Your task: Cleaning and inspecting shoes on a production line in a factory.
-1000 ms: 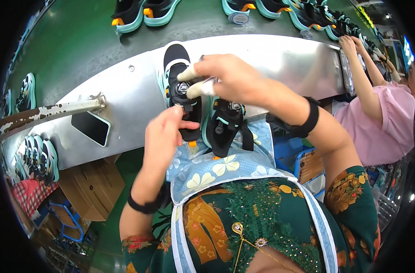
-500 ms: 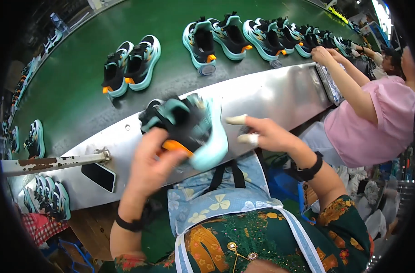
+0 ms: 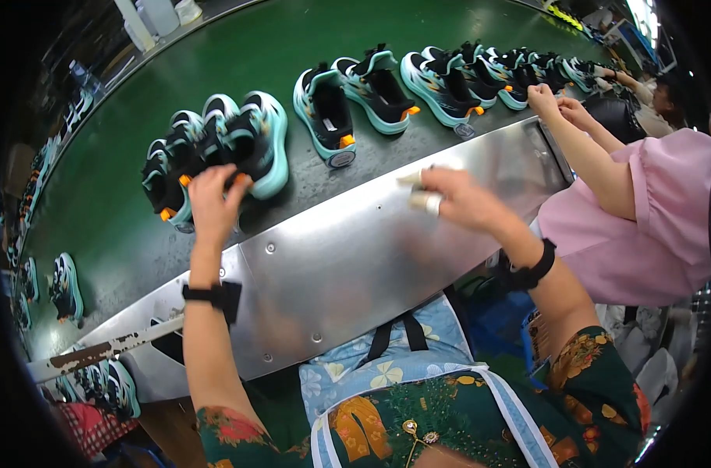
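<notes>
Nearest my camera I record a blue floral apron (image 3: 386, 374) with two black straps at its top. Past it runs a bare metal ledge (image 3: 324, 273), screw heads visible along it. At its left end I note a chipped, pale-painted bar (image 3: 109, 345) over a dark flat object (image 3: 168, 343), partly covered, and a row of shoes (image 3: 121, 386) below.

My right hand (image 3: 458, 199) is above the metal ledge, holding nothing; its fingers are apart, two of them tipped with pale covers. A black band (image 3: 531, 269) circles that wrist.

My left hand (image 3: 215, 204) reaches over the green bench (image 3: 293, 43) to the heels of a cluster of black-and-mint shoes (image 3: 269, 148). Its fingers lie at the heels beside the orange tabs; I cannot tell whether they are clamped, since the back of the hand covers the contact. The cluster stands upright on the bench, sides close together, toes pointing away.

Just to the right stands another pair of shoes (image 3: 326, 117), then a line of similar shoes (image 3: 441, 86) receding. Beside it, a co-worker in pink (image 3: 636, 210) has both hands near the farther shoes. Pale bottles (image 3: 160, 15) stand beyond the far edge.
</notes>
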